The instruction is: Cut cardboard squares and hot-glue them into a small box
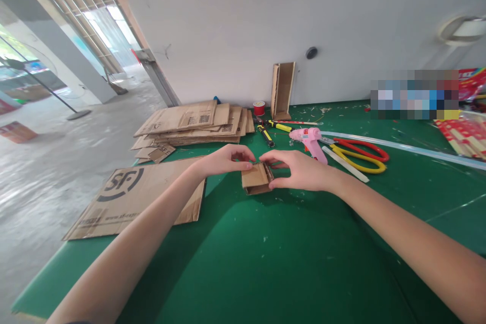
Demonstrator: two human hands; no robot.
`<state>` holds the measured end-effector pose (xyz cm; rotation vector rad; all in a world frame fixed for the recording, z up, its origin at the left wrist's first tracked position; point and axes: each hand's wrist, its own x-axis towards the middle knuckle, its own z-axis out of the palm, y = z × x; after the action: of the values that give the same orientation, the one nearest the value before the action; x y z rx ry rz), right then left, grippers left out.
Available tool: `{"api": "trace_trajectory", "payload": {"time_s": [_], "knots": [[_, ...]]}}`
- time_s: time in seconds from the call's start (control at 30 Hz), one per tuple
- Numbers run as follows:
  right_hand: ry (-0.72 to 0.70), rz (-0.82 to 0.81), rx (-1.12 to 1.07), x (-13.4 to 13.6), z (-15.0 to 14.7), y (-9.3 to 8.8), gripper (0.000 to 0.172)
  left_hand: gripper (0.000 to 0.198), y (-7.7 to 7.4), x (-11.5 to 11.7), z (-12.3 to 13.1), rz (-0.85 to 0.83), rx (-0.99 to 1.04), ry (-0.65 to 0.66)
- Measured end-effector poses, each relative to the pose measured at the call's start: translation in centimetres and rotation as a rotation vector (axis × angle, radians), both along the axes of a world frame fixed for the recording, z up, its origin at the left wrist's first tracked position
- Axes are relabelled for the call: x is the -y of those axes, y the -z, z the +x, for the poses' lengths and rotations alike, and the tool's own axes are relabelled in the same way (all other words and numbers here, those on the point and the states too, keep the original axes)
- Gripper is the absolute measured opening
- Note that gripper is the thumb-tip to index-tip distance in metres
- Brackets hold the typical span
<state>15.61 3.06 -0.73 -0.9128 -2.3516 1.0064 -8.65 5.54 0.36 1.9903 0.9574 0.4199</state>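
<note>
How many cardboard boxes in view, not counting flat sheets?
2. A small box between the left hand and right hand; a tall, open-fronted box upright by the wall. Others may be hidden behind the cardboard stack.

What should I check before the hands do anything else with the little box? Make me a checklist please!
1. Left hand at the little cardboard box: ok, thumb by its top.
2. Right hand at the box: ok, at its right end.
3. Box's near side closed: not ok, it's open.
4. Scissors away from the fingers: ok, off to the right.
5. Pink glue gun cool: cannot tell.
</note>
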Motion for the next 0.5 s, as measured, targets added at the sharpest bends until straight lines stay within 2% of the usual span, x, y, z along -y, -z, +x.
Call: {"api": "trace_trajectory", "payload": {"time_s": [0.27,0.5], "knots": [[0.067,-0.142,-0.220,-0.8,1.7,-1.5,0.049,0.037,-0.9,0.8,0.8,0.057,-0.163,0.096],[0.173,-0.334,-0.527,-0.7,1.5,-1.6,0.033,0.037,-1.1,0.9,0.7,0.113,-0.236,0.058]]}}
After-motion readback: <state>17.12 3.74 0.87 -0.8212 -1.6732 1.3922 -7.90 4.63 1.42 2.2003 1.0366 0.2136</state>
